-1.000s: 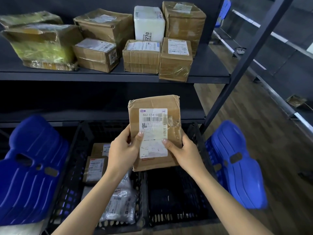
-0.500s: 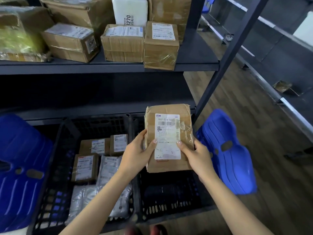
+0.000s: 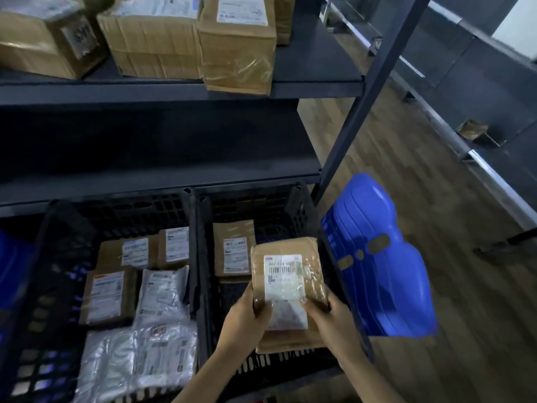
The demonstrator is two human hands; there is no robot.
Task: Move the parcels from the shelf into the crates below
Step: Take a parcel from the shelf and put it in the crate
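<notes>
A flat brown parcel (image 3: 290,274) with a white barcode label hangs inside the right black crate (image 3: 302,210). My left hand (image 3: 247,318) grips its lower left edge and my right hand (image 3: 328,315) grips its lower right edge, thumbs on the label. Behind it in the same crate lies another brown parcel (image 3: 234,248). The left black crate (image 3: 58,225) holds several brown parcels and grey plastic mailers (image 3: 136,359). On the shelf (image 3: 319,80) above, brown boxes (image 3: 238,45) stand in a row.
A blue plastic lid (image 3: 377,257) leans beside the right crate on the wooden floor. A dark shelf post (image 3: 363,103) rises at the right. A lower shelf board (image 3: 162,181) hangs just over the crates' back edge. Another rack runs along the right.
Both hands have carried the parcel down from chest height into the right crate. My view has tilted downward, and the crates now fill the lower half.
</notes>
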